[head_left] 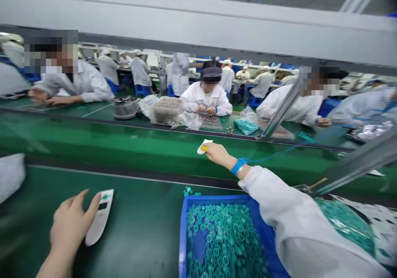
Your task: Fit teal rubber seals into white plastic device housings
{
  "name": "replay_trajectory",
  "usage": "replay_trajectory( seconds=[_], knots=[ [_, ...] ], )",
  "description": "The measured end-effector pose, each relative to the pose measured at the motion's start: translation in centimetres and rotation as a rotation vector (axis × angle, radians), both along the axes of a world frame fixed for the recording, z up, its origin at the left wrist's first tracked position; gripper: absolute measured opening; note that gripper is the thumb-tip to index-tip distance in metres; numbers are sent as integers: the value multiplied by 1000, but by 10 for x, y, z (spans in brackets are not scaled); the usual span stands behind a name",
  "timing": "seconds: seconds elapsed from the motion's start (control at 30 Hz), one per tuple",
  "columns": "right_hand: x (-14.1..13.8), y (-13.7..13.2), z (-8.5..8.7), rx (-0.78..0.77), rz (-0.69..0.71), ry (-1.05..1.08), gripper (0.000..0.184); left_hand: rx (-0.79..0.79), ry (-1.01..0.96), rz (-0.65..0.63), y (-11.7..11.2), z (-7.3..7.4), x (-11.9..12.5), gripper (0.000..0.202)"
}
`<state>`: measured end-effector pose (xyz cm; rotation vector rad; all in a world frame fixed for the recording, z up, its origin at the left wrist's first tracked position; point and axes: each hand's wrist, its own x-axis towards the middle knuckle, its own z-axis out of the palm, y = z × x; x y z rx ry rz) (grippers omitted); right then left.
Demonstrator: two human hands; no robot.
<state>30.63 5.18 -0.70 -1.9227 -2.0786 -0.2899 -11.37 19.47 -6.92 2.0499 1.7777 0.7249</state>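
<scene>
Head view: a white pad (203, 147) is pinched firmly by the right hand (219, 154); the left hand (70, 224) is laid against a white handheld remote (99, 218), its grip indeterminable; teal rubber rings (223, 240) are contained in a blue plastic bin (217, 199).

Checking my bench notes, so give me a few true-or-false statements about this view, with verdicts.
1. The right hand holds a white piece with a yellow patch. True.
2. The blue crate holds teal rings. True.
3. The left hand rests on the crate. False: it touches a white handheld device to the left of the crate.
4. The right wrist is bare. False: it wears a blue strap.
5. The co-worker across the line wears a dark cap. True.
</scene>
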Motion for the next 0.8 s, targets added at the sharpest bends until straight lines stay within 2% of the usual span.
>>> replay_trajectory(
  seconds=[0.07,0.1,0.13,0.17,0.23,0.27,0.3,0.33,0.4,0.43,0.5,0.63,0.8],
  knots=[
    [-44,-7,13,-35,191,-6,22,7,-176,-6,-26,9,10,36],
    [-69,-16,19,-50,285,-10,23,-10,-389,-49,-44,16,22,38],
    [-93,-27,25,-64,370,-14,24,-103,-662,-124,-65,23,36,43],
    [-116,-39,29,-75,442,-18,24,-283,-943,-225,-87,30,52,49],
    [-153,-65,33,-89,585,-31,25,-744,-1276,-448,-128,41,81,54],
    [-164,-77,33,-102,644,-33,26,-904,-1362,-472,-144,44,92,50],
    [-170,-87,31,-123,665,-14,27,-1015,-1407,-438,-157,46,99,43],
    [-171,-96,27,-145,633,23,27,-1069,-1435,-397,-164,46,103,36],
    [-161,-108,16,-188,443,117,30,-1080,-1454,-314,-169,46,101,25],
    [-153,-112,10,-201,324,149,30,-1068,-1457,-288,-169,46,98,24],
    [-135,-116,-4,-246,178,157,25,-1069,-1457,-256,-167,47,89,26],
    [-119,-117,-25,-385,80,92,19,-1128,-1487,-231,-172,53,81,21],
    [-129,-114,-39,-490,38,50,16,-1135,-1549,-179,-179,48,79,11]
  ],
)
